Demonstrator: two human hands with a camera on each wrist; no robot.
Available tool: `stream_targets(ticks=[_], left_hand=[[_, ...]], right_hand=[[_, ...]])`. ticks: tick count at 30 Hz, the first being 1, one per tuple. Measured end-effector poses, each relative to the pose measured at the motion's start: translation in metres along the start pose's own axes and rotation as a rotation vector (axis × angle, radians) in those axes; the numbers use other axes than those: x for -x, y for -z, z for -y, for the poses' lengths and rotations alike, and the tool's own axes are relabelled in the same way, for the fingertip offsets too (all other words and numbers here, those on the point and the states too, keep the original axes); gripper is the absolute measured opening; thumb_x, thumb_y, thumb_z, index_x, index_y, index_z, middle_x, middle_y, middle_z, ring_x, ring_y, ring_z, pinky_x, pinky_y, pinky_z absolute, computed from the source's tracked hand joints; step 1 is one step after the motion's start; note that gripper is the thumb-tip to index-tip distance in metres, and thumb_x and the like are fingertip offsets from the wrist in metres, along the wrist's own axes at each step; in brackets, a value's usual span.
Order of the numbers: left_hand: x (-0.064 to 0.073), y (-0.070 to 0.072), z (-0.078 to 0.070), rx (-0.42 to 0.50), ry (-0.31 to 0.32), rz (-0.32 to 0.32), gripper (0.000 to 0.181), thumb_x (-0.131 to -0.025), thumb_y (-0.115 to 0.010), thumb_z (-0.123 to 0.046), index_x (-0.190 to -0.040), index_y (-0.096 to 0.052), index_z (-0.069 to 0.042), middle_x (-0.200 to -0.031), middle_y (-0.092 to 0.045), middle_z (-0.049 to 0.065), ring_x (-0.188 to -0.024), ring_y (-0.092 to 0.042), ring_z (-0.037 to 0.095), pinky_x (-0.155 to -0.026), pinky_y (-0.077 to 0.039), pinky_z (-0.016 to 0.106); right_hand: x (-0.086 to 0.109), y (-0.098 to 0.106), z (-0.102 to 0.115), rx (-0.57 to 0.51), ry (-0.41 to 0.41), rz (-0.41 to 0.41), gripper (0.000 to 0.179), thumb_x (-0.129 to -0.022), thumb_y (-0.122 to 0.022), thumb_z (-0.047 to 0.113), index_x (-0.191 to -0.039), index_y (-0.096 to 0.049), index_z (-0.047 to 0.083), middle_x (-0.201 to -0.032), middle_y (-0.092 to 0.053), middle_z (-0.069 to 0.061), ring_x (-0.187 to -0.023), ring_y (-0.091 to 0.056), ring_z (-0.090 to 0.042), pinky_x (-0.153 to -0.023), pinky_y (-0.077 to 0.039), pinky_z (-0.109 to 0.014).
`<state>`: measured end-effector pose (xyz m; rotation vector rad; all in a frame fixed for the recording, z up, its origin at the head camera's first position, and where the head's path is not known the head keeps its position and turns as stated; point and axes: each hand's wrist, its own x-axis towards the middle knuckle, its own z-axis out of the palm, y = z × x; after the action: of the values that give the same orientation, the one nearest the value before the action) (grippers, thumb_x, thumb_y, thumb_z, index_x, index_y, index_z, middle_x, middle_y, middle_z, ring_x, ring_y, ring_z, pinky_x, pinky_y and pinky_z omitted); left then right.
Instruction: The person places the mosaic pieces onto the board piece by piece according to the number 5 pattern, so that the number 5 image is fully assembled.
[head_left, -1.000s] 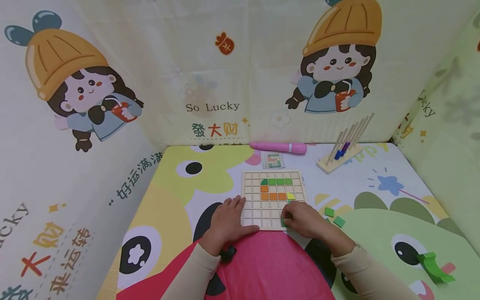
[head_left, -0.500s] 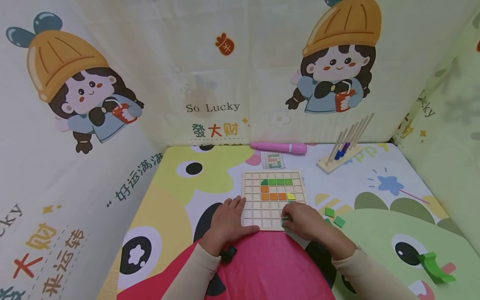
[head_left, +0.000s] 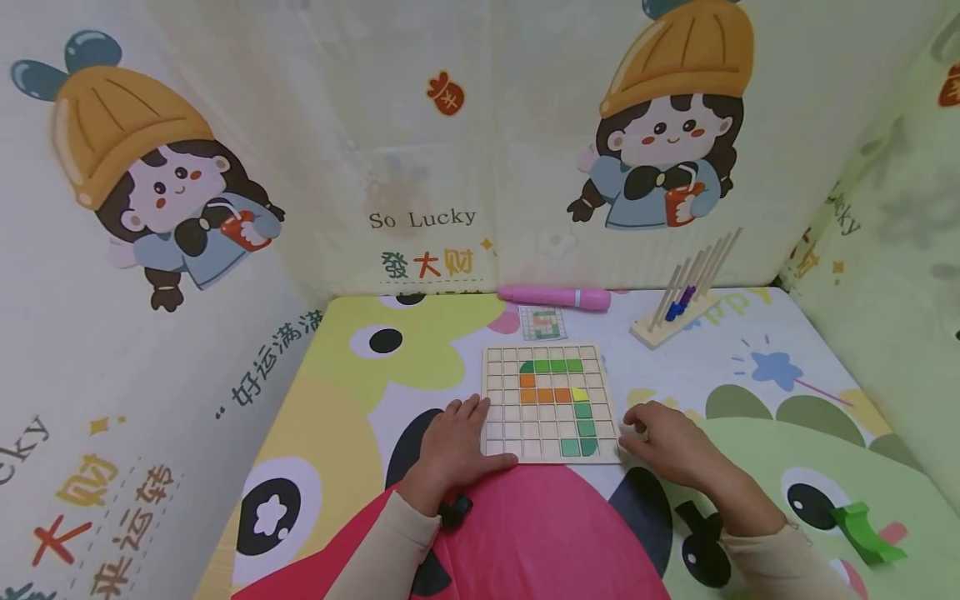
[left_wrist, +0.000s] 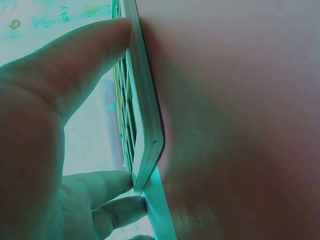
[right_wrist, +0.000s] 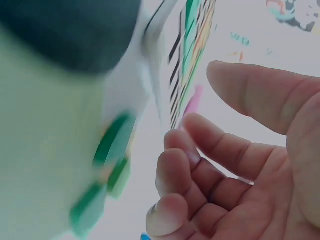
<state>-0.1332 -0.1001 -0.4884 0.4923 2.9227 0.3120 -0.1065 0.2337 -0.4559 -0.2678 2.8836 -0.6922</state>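
Observation:
A square wooden grid board lies on the table in the head view. Green, orange and yellow tiles fill cells in a 5-like shape, with teal-green tiles down the lower right. My left hand is spread at the board's lower left corner, thumb on the front edge, straight fingers against the left side. My right hand hovers just right of the board, fingers loosely bent and holding nothing. Loose green tiles show near it in the right wrist view; in the head view this hand covers them.
Behind the board lie a small pattern card and a pink pen-like stick. A wooden peg stand with blue and purple beads stands at the back right. A curved green piece sits at the right. Printed cloth walls enclose the table.
My right hand has left the board's lower right corner and moved right toward the loose tiles. Teal-green tiles it covered now show in the grid. My left hand stays put.

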Motion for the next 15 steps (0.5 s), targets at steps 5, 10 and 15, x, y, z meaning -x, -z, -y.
stream_targets(ticks=[5,10,15], left_hand=[[0.002,-0.001,-0.001,0.001,0.002,-0.004,0.105,-0.079,-0.072,-0.073,-0.159,-0.041,-0.013,-0.161,-0.044,0.011,-0.146,-0.043,0.036,-0.113,-0.045,0.053],[0.003,-0.002,-0.001,-0.006,0.002,-0.014,0.104,-0.079,-0.073,-0.073,-0.159,-0.042,-0.013,-0.161,-0.045,0.01,-0.145,-0.044,0.036,-0.112,-0.046,0.052],[0.003,-0.003,-0.001,-0.014,0.004,-0.015,0.104,-0.078,-0.073,-0.073,-0.159,-0.042,-0.014,-0.161,-0.045,0.01,-0.144,-0.044,0.035,-0.112,-0.047,0.052]], right_hand=[[0.012,0.011,-0.026,0.073,-0.018,-0.035,0.033,-0.091,-0.077,0.024,-0.111,-0.069,-0.001,-0.102,-0.067,-0.014,-0.091,-0.066,-0.029,-0.076,-0.057,-0.051],[0.021,0.016,-0.046,0.141,-0.04,-0.03,0.035,-0.09,-0.076,0.023,-0.113,-0.069,-0.002,-0.105,-0.065,-0.017,-0.095,-0.066,-0.035,-0.077,-0.056,-0.054],[0.026,0.018,-0.059,0.17,-0.061,-0.025,0.034,-0.086,-0.077,0.017,-0.111,-0.07,-0.004,-0.103,-0.066,-0.017,-0.096,-0.067,-0.037,-0.079,-0.055,-0.057]])
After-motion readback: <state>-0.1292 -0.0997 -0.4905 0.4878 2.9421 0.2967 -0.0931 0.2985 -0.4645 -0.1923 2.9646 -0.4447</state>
